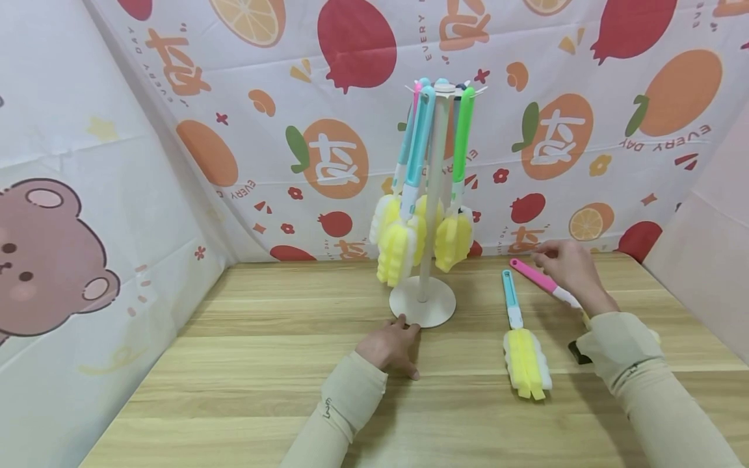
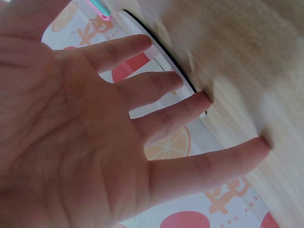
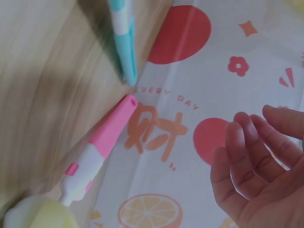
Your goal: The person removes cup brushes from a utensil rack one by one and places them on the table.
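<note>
Brush with a pink plastic handle and a yellow-and-white sponge head (image 1: 543,279) lies aslant on the light wood worktop (image 1: 246,383), close to its back edge and toward the back right corner. Just above the handle the right hand (image 1: 570,268) hovers, its fingers loosely curved and gripping nothing, as the right wrist view shows. The left hand (image 1: 389,348) has its fingers spread and grips nothing either; fingertips rest at the base rim of the tall white stand (image 1: 426,272), near the middle of the back edge.

The step in hand looks like a reach for the pink handle. It would go best with a pinch near the holed end and a small lift before any sideways move, so that the soft head clears the blue-handled sponge brush (image 1: 523,341) to its left. The left fingertips are well placed: the stand, hung with several brushes, 1 of them with a bright green handle (image 1: 462,136), seems likely to slide or tip if bumped. The right sleeve partly covers a small dark object (image 1: 578,353), too hidden to identify; the forearm should avoid sweeping it.
</note>
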Motion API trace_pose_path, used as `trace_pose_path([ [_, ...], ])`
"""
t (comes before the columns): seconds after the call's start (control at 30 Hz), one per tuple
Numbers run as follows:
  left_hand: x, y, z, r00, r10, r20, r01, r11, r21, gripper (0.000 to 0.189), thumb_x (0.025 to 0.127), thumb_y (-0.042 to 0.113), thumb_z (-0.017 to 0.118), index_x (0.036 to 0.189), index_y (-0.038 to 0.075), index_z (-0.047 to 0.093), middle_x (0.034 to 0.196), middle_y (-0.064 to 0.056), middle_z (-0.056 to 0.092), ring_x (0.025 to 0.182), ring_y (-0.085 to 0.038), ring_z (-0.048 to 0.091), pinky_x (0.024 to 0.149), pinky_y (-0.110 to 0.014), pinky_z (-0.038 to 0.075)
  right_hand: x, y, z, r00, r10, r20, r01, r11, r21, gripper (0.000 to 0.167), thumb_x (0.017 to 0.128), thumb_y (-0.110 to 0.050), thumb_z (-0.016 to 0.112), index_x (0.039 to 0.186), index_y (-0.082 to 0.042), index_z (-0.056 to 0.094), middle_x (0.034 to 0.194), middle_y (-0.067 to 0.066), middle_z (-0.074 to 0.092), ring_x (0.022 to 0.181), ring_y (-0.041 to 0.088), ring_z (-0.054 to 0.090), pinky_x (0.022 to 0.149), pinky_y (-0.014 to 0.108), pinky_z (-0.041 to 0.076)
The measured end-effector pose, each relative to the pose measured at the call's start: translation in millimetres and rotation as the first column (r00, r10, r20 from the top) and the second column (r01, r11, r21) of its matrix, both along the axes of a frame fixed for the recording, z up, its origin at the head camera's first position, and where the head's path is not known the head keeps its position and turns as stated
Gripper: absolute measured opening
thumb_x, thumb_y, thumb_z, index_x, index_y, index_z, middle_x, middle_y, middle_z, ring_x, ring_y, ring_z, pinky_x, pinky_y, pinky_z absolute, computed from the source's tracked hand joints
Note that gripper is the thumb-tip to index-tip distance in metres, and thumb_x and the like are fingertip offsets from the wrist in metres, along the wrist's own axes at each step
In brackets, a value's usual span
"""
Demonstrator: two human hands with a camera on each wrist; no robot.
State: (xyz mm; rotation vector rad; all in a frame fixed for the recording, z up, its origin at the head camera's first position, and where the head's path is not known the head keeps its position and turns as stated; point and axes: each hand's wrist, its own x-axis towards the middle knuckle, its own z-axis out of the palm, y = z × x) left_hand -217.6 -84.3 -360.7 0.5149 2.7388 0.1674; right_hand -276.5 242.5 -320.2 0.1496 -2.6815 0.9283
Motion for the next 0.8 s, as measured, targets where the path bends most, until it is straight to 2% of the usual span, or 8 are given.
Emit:
trace_pose_path([
  [0.43,0.7,-0.2,0.4,1.0,-0.008,-0.005,0.008,1.0,-0.004,0.082,0.078,0.038,0.088,0.147,0.013,0.05,0.159,-0.02,0.035,0.142,-0.039,0.039,0.106,-0.053,0.045,3.7,-12.4,9.3,1.0,0.02,0.012,-0.019,0.997,-0.08,0.028,0.101,-0.01,0.062,0.115,0.013,0.067,0.099,0.029,0.071,0.082,0.036,0.069,0.059,0.024,0.05],
  [0.8,0.7,-0.3,1.0,1.0,-0.007,-0.003,0.007,1.0,0.001,0.081,0.078,0.037,0.089,0.145,0.012,0.051,0.159,-0.021,0.036,0.142,-0.039,0.039,0.107,-0.052,0.045,4.6,-16.9,12.3,1.0,0.025,0.002,-0.025,0.996,-0.085,0.027,0.1,-0.008,0.062,0.116,0.014,0.067,0.097,0.028,0.071,0.084,0.04,0.069,0.058,0.023,0.05],
])
